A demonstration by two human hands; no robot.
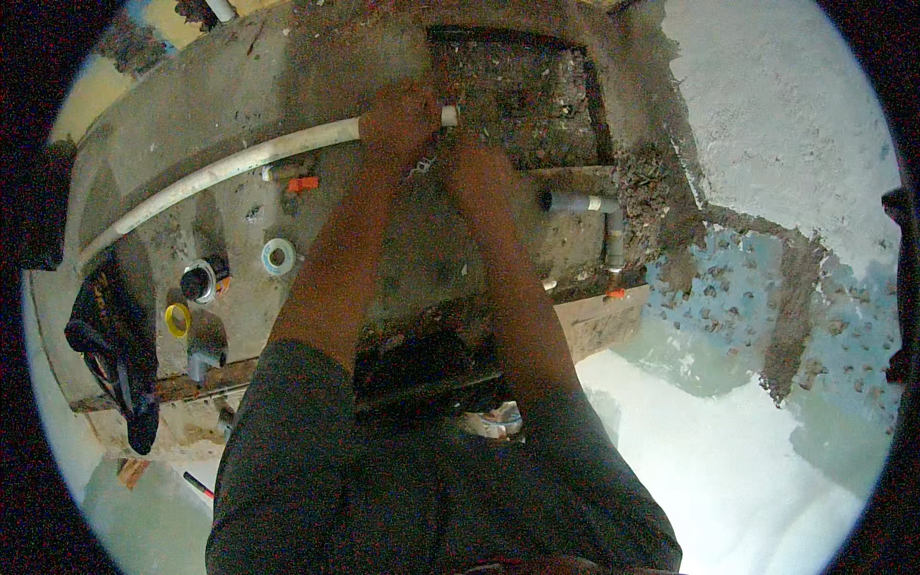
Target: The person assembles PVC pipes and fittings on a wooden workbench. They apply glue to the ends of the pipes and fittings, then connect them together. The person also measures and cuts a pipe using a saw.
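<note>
The left hand (398,113) is wrapped around a long white pipe (240,161) close to one of its ends, fingers clamped about it, at the top centre of the view. The right hand (470,149) is just beside that end, a little below and to the right; its fingers blur into the dark floor, so whether they are together or apart, or touch the pipe, cannot be told.

From the left hand, nearly all of the pipe's length lies to the person's left, its long axis sweeping outward and back toward the body in a gentle curve, part of which may come from the lens. Only a short pale pipe end (449,116) shows to the right of the fist, pointing across toward the right hand. The left hand is therefore the nearer one to the long run, and the right hand is near only to the short end.

Beyond that end is a sunken rectangular recess (537,105) in the rough floor. On the right side, nearer the body, a grey elbow pipe (580,203) turns a corner. Inside the curve of the white pipe, left of the forearms, are a small orange piece (304,183), a pale tape roll (279,257) and a yellow ring (177,320)
</note>
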